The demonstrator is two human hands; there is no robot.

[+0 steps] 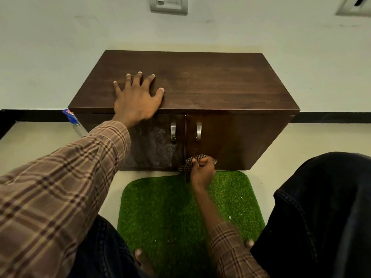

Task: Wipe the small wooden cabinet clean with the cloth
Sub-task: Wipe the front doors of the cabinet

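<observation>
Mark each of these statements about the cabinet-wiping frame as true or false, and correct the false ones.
1. The left hand lies flat on the cabinet top. True.
2. The right hand holds the cloth against the top of the cabinet. False: it grips the cloth low on the front, at the bottom of the right door.
3. The left door shows whitish smears. True.
4. Both doors stand open. False: both are closed, with the two handles side by side.
5. A green mat lies on the floor in front of the cabinet. True.
</observation>
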